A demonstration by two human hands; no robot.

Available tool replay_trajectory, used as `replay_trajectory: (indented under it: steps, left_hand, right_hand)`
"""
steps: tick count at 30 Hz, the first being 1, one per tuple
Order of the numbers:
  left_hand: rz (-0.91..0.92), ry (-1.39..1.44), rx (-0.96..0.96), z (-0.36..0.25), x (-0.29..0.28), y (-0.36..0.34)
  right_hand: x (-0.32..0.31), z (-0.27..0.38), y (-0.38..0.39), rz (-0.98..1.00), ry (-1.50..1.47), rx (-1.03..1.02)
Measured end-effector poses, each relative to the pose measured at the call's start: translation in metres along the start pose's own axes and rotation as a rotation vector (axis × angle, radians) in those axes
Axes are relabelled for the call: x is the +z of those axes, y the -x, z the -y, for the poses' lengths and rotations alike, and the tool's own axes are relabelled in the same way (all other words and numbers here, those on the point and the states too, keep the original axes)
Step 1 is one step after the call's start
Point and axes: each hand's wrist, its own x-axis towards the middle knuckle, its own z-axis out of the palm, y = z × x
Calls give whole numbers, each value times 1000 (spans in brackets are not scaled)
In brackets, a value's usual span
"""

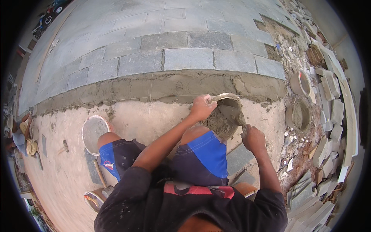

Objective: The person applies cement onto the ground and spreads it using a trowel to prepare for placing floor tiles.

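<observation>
While the bucket (231,103) is held tilted at the centre right of the frame, its rim is pinched by the left hand (202,108), fingers curled over the edge. The trowel (240,119) is gripped by the right hand (254,139), fingers closed around the handle; its long axis is seen to run from lower right to upper left, the mortar-coated blade lying against the bucket mouth. Grey mortar (218,123) is contained below the blade. The mortar strip (154,87) is located above both hands, laid across the frame, with the left hand nearer to it. A thin string (116,100) is stretched along its lower edge. The strip is bordered above by grey slabs (188,58) and below by the pale, dusty floor (166,114). A white-rimmed bucket (95,135) is noted at centre left; the right edge is taken up by rubble and stacked stone pieces (336,112).
</observation>
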Motion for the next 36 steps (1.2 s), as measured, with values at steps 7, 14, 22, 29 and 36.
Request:
replay_trajectory:
  steps: [7,14,22,29,36]
  left_hand:
    - [-120,-108,143,-4,-30,2]
    - [-196,-149,103,1,-67,11]
    - [-276,19,65,-11,-83,2]
    - [-291,-108,162,-22,-91,11]
    - [-407,-70,106,-22,-98,21]
  right_hand:
    - [23,81,-39,-102,79,-236]
    - [5,86,-28,-124,107,-631]
    - [49,113,-50,-239,183,-537]
    - [-4,105,-74,-350,173,-351]
    - [-4,104,-47,-190,221,-575]
